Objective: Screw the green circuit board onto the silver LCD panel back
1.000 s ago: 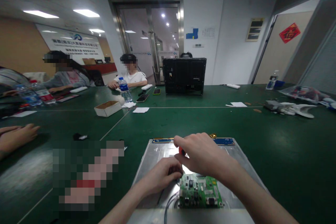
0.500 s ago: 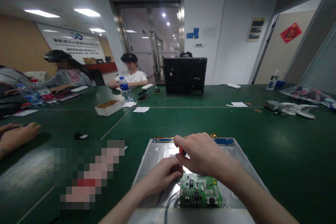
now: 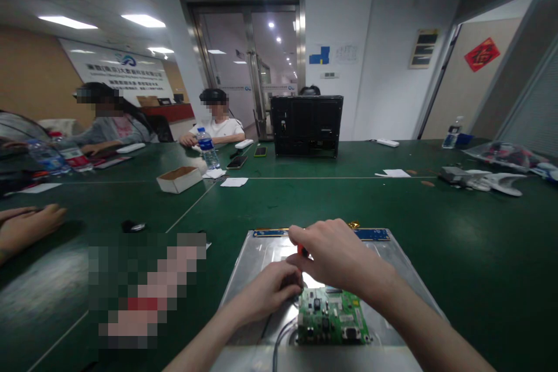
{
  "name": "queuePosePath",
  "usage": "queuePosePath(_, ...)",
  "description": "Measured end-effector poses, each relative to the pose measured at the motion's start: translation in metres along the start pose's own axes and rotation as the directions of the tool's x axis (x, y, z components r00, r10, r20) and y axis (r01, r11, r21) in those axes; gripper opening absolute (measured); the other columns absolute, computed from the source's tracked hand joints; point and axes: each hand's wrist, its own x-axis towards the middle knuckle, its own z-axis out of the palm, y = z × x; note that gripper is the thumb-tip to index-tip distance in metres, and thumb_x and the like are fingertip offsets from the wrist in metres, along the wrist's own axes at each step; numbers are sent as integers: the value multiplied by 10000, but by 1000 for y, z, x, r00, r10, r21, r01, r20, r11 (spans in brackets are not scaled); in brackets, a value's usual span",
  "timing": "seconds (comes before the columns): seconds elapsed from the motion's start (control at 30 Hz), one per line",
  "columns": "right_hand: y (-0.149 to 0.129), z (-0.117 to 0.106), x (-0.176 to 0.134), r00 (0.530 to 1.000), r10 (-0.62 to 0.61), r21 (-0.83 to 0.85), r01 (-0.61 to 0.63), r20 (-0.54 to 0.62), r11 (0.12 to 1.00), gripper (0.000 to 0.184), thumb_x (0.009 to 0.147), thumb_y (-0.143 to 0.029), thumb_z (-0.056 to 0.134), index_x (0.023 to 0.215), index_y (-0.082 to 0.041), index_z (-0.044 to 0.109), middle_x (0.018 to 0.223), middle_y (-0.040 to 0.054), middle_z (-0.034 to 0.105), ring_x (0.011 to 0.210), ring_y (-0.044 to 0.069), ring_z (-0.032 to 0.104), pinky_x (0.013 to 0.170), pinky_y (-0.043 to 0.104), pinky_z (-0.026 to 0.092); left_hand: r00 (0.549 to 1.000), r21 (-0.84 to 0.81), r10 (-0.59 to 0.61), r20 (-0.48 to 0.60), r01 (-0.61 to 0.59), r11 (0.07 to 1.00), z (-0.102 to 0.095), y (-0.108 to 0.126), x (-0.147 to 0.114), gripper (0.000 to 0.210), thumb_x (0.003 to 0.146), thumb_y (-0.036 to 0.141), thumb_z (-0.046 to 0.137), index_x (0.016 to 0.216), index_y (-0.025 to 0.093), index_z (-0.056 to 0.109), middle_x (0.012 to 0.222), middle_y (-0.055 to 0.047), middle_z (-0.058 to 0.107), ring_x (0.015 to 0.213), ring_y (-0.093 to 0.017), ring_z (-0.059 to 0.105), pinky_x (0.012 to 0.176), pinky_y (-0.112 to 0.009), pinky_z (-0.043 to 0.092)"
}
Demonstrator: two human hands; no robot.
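My right hand (image 3: 337, 253) is closed around the orange-red handle of a screwdriver (image 3: 301, 251), held upright, its shaft mostly hidden by my fingers. Just below and to the left, my left hand (image 3: 279, 288) has its fingers pinched together by the upper left corner of a green circuit board (image 3: 331, 317). What those fingers grip, if anything, is hidden. The board lies on a silvery metal panel (image 3: 244, 264) with a narrow blue circuit strip (image 3: 372, 235) along its far edge. A dark cable (image 3: 278, 349) runs beside the board on the left.
The green table (image 3: 479, 256) bears a white open box (image 3: 178, 179), a water bottle (image 3: 208, 148), phones, paper scraps and a black monitor-like unit (image 3: 306, 126). White plastic parts (image 3: 492, 180) lie at right. Another person's hands (image 3: 35, 226) rest at left; other people sit across.
My right hand has shifted very slightly around the screwdriver handle. My left hand stays by the board's corner, and the board and panel have not moved.
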Motion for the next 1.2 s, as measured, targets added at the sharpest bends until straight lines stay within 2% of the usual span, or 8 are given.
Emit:
queuePosePath(0.13,1,0,-2,1000,-30,29,30,2,999,105,845,-225,591,946,-197,587,769,19,707,592,141,571,507,273,174,1000,-62,29,11,-28,998,1,-6,2,53,804,169,561,844,168,595,846,-18,634,795,-187,568,703,-271,453)
queuePosePath(0.27,1,-1,-4,999,-39,51,39,8,998,118,815,-224,581,926,-189,566,788,26,702,607,145,564,504,273,183,999,-70,35,23,-33,997,2,-9,3,33,822,194,559,815,172,582,824,-16,632,805,-193,559,712,-277,454)
queuePosePath(0.63,2,1,-2,1000,-14,-4,14,-2,1000,110,835,-239,583,936,-198,565,770,25,704,581,137,544,499,288,155,1000,-14,13,3,-13,1000,2,-8,3,65,796,161,543,819,167,604,837,-24,631,794,-188,557,676,-253,448)
queuePosePath(0.87,1,0,-1,1000,-4,15,4,5,1000,138,893,-339,617,914,-206,591,792,21,724,626,159,614,509,273,190,1000,-33,-4,9,5,999,3,-6,2,88,811,154,531,831,169,616,847,-25,641,790,-183,581,693,-259,459)
queuePosePath(0.97,1,-1,-1,1000,-12,29,12,15,1000,61,877,-251,603,909,-201,588,785,17,718,621,149,605,512,271,202,1000,-34,-6,6,6,999,3,-7,2,65,805,163,544,828,172,605,819,-16,628,784,-185,573,689,-263,455)
queuePosePath(1.2,2,0,-2,1000,-25,-3,25,9,1000,110,837,-206,540,946,-200,551,786,24,695,599,143,561,501,287,180,999,-44,49,2,-48,998,3,-8,2,42,799,172,543,791,174,584,807,-9,603,776,-180,546,670,-252,440)
